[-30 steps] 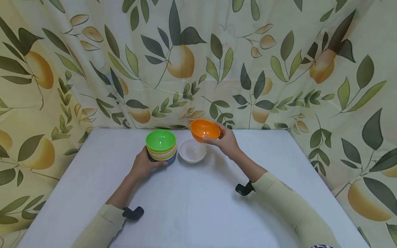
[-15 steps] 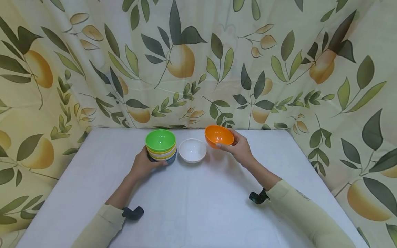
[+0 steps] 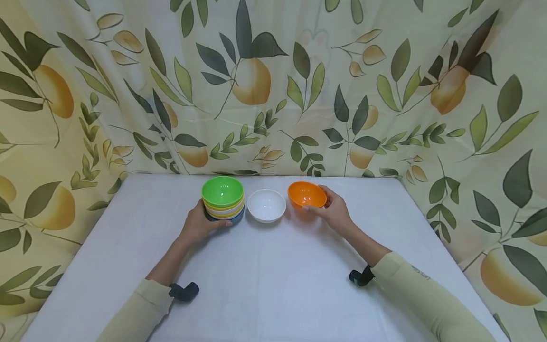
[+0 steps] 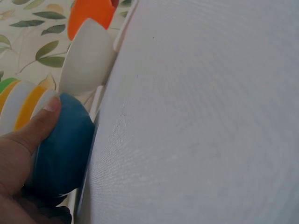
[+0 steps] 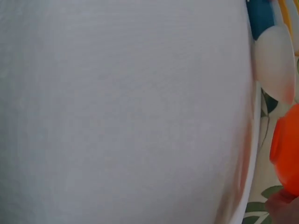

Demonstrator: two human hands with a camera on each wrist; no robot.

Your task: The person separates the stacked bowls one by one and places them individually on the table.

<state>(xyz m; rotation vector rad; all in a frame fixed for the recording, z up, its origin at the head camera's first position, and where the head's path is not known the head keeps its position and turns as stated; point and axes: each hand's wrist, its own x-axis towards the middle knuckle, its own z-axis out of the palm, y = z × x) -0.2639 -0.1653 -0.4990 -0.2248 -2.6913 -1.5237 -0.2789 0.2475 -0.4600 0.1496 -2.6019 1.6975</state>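
Observation:
My left hand [image 3: 198, 226] curls round the lower part of a stack of nested bowls at the back of the table. A green bowl [image 3: 222, 191] tops the stack, yellow and white ones show beneath, and a blue bowl [image 4: 65, 149] is lowest, with my thumb near its rim. Beside the stack a white bowl [image 3: 267, 206] stands upright on the table. Right of it, my right hand [image 3: 336, 209] grips an orange bowl [image 3: 306, 194] by its right side, thumb in front. In the right wrist view a gap shows between the orange bowl's base and the tabletop.
A white cloth covers the table [image 3: 265, 280]. Close behind its back edge hangs a curtain [image 3: 273, 95] printed with fruit and leaves. A small dark camera sits on each wrist.
My right hand has carried the orange bowl from above the white bowl to the right and lower, towards the table. The left hand and the stack stay in place.

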